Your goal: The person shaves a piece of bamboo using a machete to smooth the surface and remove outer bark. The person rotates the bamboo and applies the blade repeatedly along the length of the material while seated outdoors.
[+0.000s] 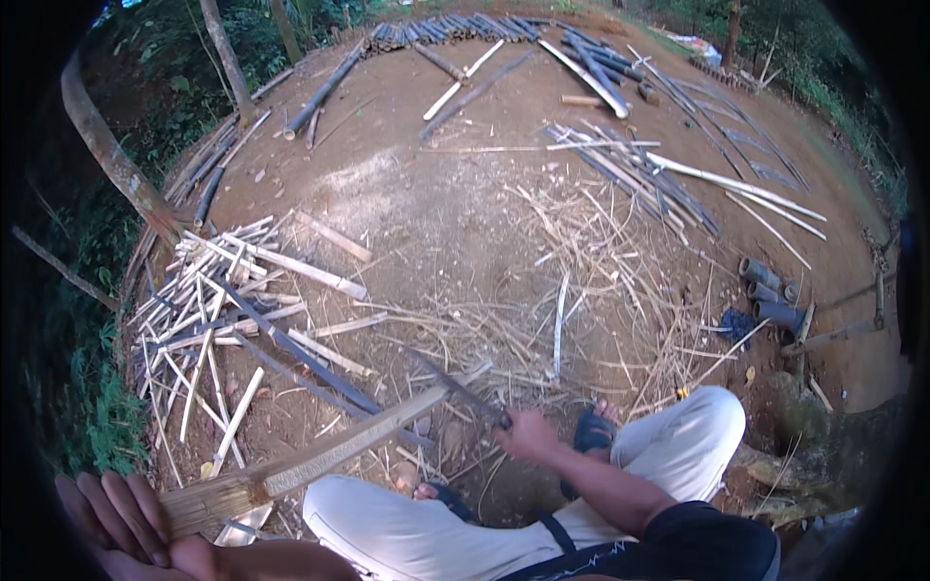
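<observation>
My left hand [121, 523] is wrapped around the near end of a long split bamboo piece [334, 463] at the lower left. The piece slants up to the right across my left knee, its pale inner side partly showing. In my right hand [531, 436] is the dark handle of a long knife [468, 395]. Its blade points up to the left and crosses the bamboo near the far end; whether it cuts into it, I cannot tell. Under that end lie thin bamboo shavings [484, 334]. My legs in pale trousers [417, 528] are bent, with dark sandals on my feet.
A heap of split bamboo strips [208, 290] lies at left, with a dark strip [300, 353] reaching toward me. More shavings [620, 261] and a bundle of strips [635, 179] are at right. Short bamboo tubes [775, 300] stand far right. Dark poles [450, 31] line the back.
</observation>
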The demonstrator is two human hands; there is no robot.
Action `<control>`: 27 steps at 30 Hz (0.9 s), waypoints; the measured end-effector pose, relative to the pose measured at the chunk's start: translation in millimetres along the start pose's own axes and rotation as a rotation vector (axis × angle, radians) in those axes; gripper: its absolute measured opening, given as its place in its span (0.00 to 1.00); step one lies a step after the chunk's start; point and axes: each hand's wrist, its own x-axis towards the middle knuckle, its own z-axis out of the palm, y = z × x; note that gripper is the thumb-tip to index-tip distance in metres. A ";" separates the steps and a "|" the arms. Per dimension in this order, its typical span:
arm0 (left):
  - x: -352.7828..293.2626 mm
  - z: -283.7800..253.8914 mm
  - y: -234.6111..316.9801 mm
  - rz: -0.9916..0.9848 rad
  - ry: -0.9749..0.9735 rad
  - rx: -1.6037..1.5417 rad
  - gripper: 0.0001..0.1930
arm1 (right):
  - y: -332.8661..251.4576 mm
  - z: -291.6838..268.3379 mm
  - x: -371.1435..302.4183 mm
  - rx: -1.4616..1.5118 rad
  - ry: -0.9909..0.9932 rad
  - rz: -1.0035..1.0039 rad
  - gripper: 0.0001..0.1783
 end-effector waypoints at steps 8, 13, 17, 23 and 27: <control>-18.4 42.0 0.7 -0.017 0.319 0.047 0.18 | 68.4 7.7 35.9 -0.069 -0.035 0.240 0.20; -3.2 53.4 -6.6 0.014 0.506 0.249 0.19 | -19.5 -19.5 19.1 0.243 0.120 -0.082 0.16; 0.7 31.7 -2.3 -0.002 0.214 0.078 0.18 | -33.2 -27.7 13.4 0.209 0.064 -0.215 0.16; 1.1 11.7 3.6 0.009 0.097 0.092 0.16 | 83.6 26.8 45.1 0.017 -0.027 0.263 0.18; -9.0 71.8 -13.9 0.048 0.433 0.308 0.17 | 56.8 9.0 22.5 0.052 0.009 0.142 0.17</control>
